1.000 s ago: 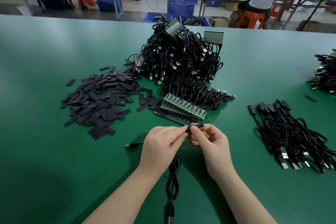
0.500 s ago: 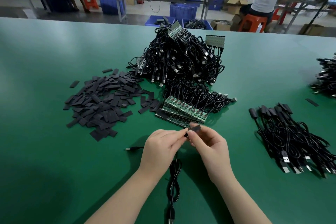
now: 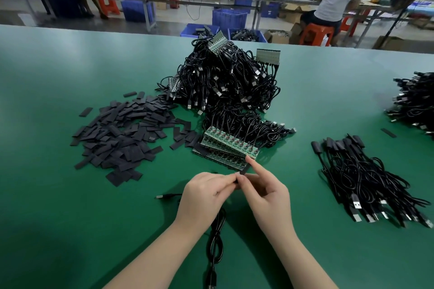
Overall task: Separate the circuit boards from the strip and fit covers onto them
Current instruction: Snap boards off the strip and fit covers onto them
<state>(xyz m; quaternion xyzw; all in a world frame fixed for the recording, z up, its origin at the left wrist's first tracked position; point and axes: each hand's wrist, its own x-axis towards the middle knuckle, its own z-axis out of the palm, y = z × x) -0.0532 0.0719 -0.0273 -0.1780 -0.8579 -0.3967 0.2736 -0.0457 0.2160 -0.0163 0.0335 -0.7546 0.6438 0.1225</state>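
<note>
My left hand (image 3: 206, 192) and my right hand (image 3: 265, 192) meet over the green table, pinching one small black cover (image 3: 244, 169) between their fingertips. The board inside it is hidden. Its black cable (image 3: 217, 239) hangs down between my wrists toward the near edge. Just beyond my fingers lie green circuit board strips (image 3: 229, 145) with cables attached. A heap of loose black covers (image 3: 122, 134) lies to the left.
A tall tangle of black cables with board strips (image 3: 223, 82) sits behind the strips. A bundle of covered cables (image 3: 366, 178) lies at right, another pile (image 3: 415, 101) at the far right edge. A USB plug (image 3: 162, 196) rests left of my left hand. A seated person (image 3: 338, 0) works at a bench behind.
The cover has tilted from level to pointing up and right between my fingertips. My right forefinger now stretches out along it. Both hands stay in the same place.
</note>
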